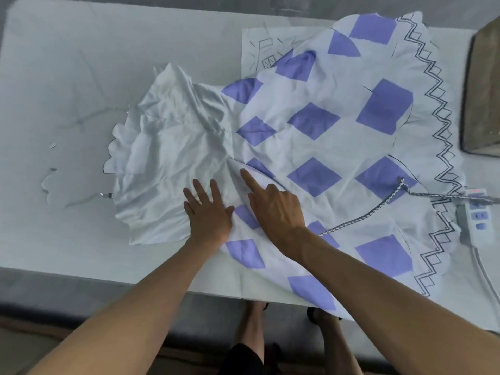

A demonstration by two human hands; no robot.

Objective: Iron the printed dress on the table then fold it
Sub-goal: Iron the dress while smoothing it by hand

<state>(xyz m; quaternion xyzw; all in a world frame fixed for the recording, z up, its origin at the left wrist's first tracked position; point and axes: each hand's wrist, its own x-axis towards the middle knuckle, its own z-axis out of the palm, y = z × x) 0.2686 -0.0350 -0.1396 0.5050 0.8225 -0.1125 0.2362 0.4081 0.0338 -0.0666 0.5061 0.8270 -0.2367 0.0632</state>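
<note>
Left hand (208, 212) spread, right hand (276, 209) index straight: we flatten creased white purple-diamond fabric dress (297, 147) beneath; ironing, folding seemingly unstarted.

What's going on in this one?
A person is smoothing the printed dress spread over the table. The left hand lies flat on the crumpled white top part. The right hand presses an outstretched index finger near the waist; whether its curled fingers hold cloth is unclear. A braided cord crosses the skirt toward a power strip at the right. No iron is in view, and the dress is creased and not yet folded.
</note>
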